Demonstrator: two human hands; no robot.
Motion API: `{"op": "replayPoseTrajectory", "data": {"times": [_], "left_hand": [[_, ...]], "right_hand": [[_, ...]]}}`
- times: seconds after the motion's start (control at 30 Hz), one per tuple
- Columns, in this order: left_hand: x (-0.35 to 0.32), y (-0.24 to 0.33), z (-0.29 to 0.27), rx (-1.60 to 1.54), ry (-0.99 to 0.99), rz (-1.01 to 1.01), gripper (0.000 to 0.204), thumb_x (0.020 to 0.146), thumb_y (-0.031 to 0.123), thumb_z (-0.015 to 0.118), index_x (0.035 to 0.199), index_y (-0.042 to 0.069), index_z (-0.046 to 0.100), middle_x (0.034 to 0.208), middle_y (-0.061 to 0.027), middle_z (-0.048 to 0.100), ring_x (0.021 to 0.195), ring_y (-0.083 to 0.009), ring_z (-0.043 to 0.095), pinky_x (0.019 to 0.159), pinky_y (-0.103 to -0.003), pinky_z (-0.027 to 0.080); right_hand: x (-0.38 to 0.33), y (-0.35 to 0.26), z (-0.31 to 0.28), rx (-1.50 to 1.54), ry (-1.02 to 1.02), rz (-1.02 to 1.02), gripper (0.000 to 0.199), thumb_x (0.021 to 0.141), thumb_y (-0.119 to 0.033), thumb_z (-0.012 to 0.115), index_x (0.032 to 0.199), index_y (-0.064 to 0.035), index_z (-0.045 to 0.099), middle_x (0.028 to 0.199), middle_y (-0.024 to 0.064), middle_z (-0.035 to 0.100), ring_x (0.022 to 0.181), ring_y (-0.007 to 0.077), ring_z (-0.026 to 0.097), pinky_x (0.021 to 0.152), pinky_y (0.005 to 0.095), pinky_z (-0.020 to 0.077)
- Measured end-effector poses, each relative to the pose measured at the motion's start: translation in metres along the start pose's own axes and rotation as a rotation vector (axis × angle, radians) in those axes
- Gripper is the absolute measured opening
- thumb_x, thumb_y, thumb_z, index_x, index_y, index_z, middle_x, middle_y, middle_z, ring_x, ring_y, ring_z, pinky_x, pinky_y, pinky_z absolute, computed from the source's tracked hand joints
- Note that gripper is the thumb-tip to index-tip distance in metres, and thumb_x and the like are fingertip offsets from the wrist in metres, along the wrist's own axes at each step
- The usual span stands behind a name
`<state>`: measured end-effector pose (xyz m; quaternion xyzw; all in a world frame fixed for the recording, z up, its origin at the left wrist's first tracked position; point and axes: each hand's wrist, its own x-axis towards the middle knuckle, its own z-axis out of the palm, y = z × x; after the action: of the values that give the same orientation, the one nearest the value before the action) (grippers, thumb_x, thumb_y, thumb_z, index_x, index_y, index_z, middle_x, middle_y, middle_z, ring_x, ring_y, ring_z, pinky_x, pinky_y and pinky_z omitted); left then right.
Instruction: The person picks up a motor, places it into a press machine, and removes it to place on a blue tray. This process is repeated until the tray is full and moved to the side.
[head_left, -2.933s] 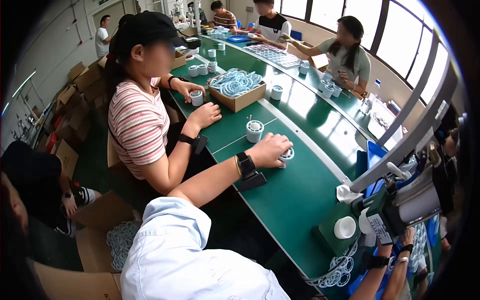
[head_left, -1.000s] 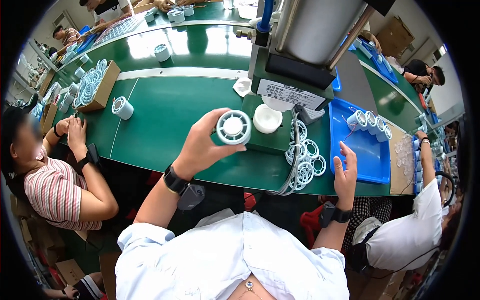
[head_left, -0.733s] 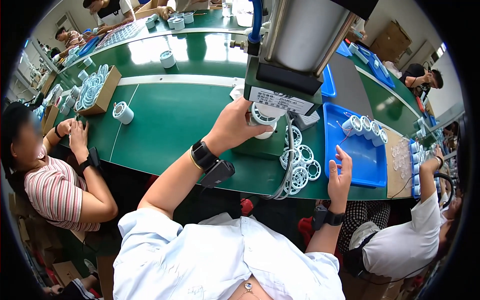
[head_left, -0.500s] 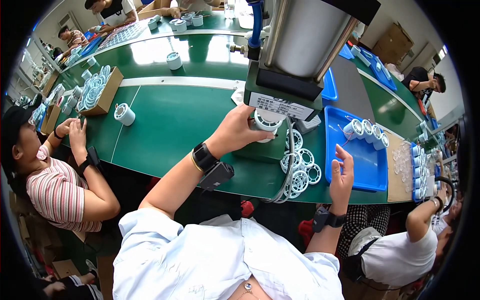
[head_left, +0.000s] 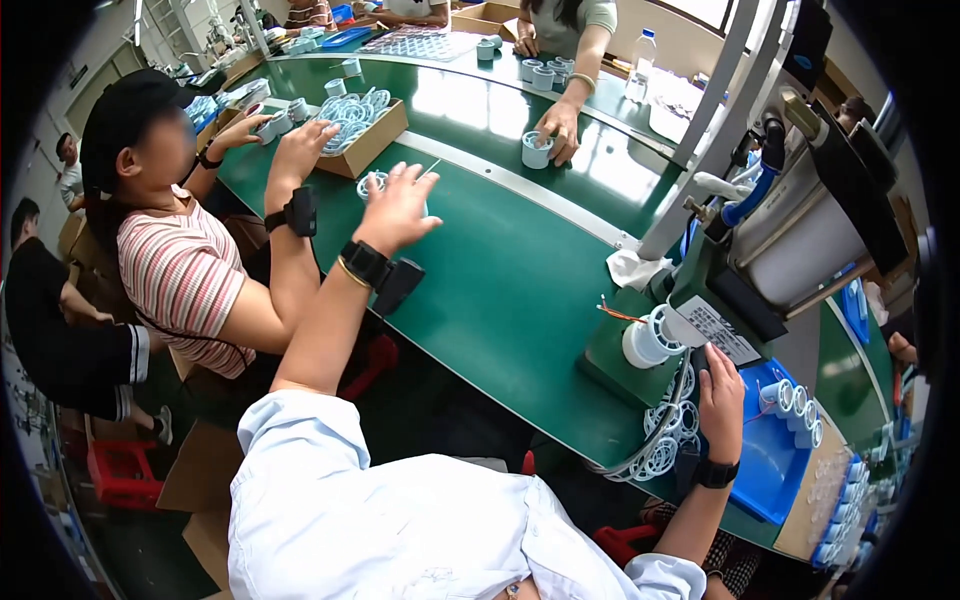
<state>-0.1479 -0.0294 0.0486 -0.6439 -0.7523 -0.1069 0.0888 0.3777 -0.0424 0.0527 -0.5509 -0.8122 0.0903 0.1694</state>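
My left hand is stretched far to the left over the green table, fingers spread, at a white cylindrical part that it partly hides. I see no grip on that part. Beside the bench press my right hand is held up with its fingers extended and nothing visible in them. Under the press head, on the green press base, sits another white cylindrical part with thin red wires sticking out to its left. White spoked rings lie in a pile between the base and my right hand.
A blue tray holding several white cylinders is right of my right hand. A cardboard box of pale rings stands at the left, near a co-worker in a striped shirt. Across the table, another person's hand touches a white cylinder.
My left hand has left the part at the press and moved far left to another white cylinder. My right hand has moved closer to the press head. The view has swung left.
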Motion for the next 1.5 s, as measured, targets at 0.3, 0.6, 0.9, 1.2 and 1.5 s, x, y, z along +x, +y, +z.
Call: {"op": "replayPoseTrajectory", "data": {"times": [0.3,0.6,0.9,1.2,1.5], "left_hand": [[0.004,-0.033,-0.008,-0.079,-0.157,0.109,0.065,0.07,0.022,0.075,0.13,0.016,0.053,0.14,-0.0072,0.052,0.143,-0.0325,0.03,0.11,-0.068,0.016],[-0.039,0.088,0.004,-0.711,-0.214,0.212,0.049,0.07,0.02,0.078,0.109,0.004,0.052,0.112,-0.0173,0.061,0.115,-0.0324,0.054,0.095,-0.042,0.044],[-0.051,0.12,0.024,-1.067,-0.264,0.267,0.052,0.073,0.002,0.074,0.12,0.0,0.051,0.107,-0.0062,0.06,0.096,-0.0146,0.06,0.082,-0.029,0.051],[-0.051,0.121,0.031,-1.115,-0.301,0.262,0.053,0.074,0.001,0.074,0.123,-0.001,0.053,0.11,-0.0062,0.061,0.101,-0.0154,0.06,0.088,-0.029,0.05],[-0.056,0.167,-0.001,-1.173,-0.041,0.345,0.055,0.07,0.009,0.082,0.119,-0.001,0.059,0.11,-0.0091,0.064,0.099,-0.0176,0.063,0.085,-0.029,0.051]], "right_hand": [[0.008,0.007,-0.001,-0.028,0.022,-0.046,0.031,0.09,-0.01,0.058,0.119,-0.0009,0.064,0.108,0.0226,0.066,0.101,0.0397,0.061,0.09,0.0433,0.0461],[0.032,-0.088,-0.006,0.447,0.011,0.02,0.051,0.078,-0.03,0.078,0.115,0.002,0.063,0.112,0.016,0.069,0.1,0.0286,0.067,0.086,0.0346,0.0503],[-0.005,-0.03,-0.031,0.407,0.378,0.083,0.06,0.077,-0.022,0.079,0.126,-0.0007,0.052,0.112,0.0148,0.063,0.103,0.0239,0.062,0.09,0.0335,0.0491],[-0.101,0.093,-0.075,0.16,0.434,0.447,0.063,0.073,-0.018,0.079,0.127,-0.0014,0.052,0.118,0.0165,0.059,0.112,0.0276,0.058,0.097,0.0361,0.0459],[-0.034,0.087,-0.05,-0.297,0.464,0.18,0.065,0.077,-0.02,0.078,0.135,-0.0067,0.053,0.131,0.013,0.051,0.11,0.0314,0.055,0.097,0.037,0.044]]}}
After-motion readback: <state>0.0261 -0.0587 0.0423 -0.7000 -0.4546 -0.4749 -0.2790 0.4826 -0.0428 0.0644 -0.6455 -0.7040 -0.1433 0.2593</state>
